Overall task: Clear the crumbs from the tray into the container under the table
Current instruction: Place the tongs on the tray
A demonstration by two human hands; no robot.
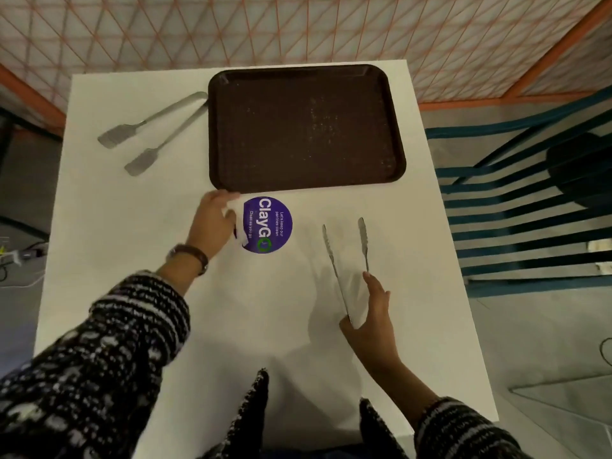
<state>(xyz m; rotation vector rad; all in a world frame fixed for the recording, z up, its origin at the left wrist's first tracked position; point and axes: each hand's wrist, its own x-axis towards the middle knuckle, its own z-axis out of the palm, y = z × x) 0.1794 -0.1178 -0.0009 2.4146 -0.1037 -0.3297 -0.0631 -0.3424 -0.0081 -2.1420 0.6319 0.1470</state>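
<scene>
Crumb-dusted tray (pixel 306 127) on white table (pixel 265 309), hands (pixel 213 220) just below.

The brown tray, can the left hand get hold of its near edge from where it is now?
Probably yes. The left hand sits just short of the tray's near-left corner, nothing between them, though it already holds a white paper scrap.

White table (pixel 139 326) bears brown tray (pixel 265 144), two tongs (pixel 152 130) (pixel 344 253), purple sticker (pixel 268 225).

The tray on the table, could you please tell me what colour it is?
Dark brown, speckled with pale crumbs; the tray shows best in the head view.
</scene>
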